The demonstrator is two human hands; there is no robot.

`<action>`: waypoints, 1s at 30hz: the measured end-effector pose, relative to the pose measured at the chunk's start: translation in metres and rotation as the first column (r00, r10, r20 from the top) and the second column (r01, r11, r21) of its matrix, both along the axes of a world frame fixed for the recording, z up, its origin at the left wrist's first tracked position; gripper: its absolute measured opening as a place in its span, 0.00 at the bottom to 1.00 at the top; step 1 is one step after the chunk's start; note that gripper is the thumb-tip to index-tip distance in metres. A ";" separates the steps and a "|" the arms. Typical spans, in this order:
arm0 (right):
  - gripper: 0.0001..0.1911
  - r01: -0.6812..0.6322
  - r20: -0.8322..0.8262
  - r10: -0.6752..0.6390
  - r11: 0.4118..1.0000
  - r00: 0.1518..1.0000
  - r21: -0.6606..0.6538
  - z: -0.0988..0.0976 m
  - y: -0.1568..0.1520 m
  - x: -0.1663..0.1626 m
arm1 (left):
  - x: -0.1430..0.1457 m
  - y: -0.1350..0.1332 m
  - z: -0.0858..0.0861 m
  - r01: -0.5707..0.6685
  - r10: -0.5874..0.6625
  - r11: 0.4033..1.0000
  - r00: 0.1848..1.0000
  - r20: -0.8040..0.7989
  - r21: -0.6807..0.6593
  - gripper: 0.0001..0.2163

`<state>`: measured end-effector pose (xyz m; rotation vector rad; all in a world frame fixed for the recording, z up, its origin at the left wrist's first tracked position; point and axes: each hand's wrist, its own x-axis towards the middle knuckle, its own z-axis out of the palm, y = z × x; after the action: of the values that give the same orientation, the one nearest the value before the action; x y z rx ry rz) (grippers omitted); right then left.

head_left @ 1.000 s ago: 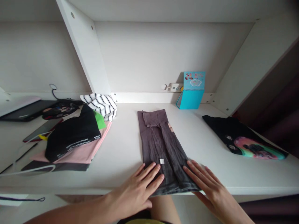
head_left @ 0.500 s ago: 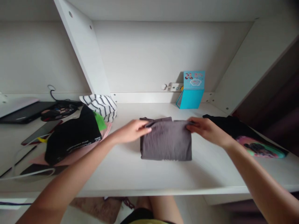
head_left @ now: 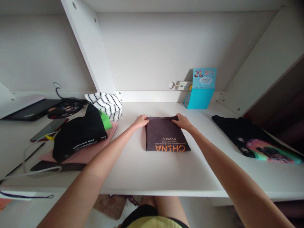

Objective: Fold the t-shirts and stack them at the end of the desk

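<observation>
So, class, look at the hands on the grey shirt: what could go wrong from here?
The left hand and right hand grip the grey shirt only along its far edge, so a lift or tug might let the folds slip open.

The left forearm overlaps the pile in this view; a sweep that way could disturb it.

The calendar stands upright beyond the right hand, so a long reach might tip it.

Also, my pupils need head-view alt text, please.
A person's left hand and right hand grip the far corners of a folded dark garment, printed CHINA, on a white desk. A blue calendar stands farther back; a black garment lies to the right.
</observation>
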<state>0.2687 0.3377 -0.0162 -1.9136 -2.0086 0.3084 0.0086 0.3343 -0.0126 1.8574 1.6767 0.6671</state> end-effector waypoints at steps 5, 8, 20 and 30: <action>0.24 0.024 0.023 -0.025 0.999 0.999 0.040 -0.006 -0.002 0.002 | 0.008 -0.008 0.001 -0.017 0.029 0.993 0.995 -0.101 0.117 0.15; 0.17 -0.012 0.008 0.012 0.999 1.000 0.041 -0.006 -0.006 0.001 | 0.013 -0.016 0.005 -0.016 0.030 0.993 0.992 -0.125 0.113 0.14; 0.11 -0.074 -0.166 0.091 0.992 0.982 0.105 0.056 -0.025 0.006 | 0.018 -0.025 0.048 -0.056 0.048 0.997 0.991 0.128 0.055 0.16; 0.16 -0.370 0.007 0.512 0.611 0.859 0.700 0.126 -0.178 0.002 | -0.013 -0.095 0.127 0.360 -0.377 0.809 0.924 -0.060 0.464 0.17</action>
<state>0.2710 0.1598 0.1098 -0.8757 -2.0376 -0.1317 -0.0039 0.2390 0.1145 2.4052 1.1313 0.9888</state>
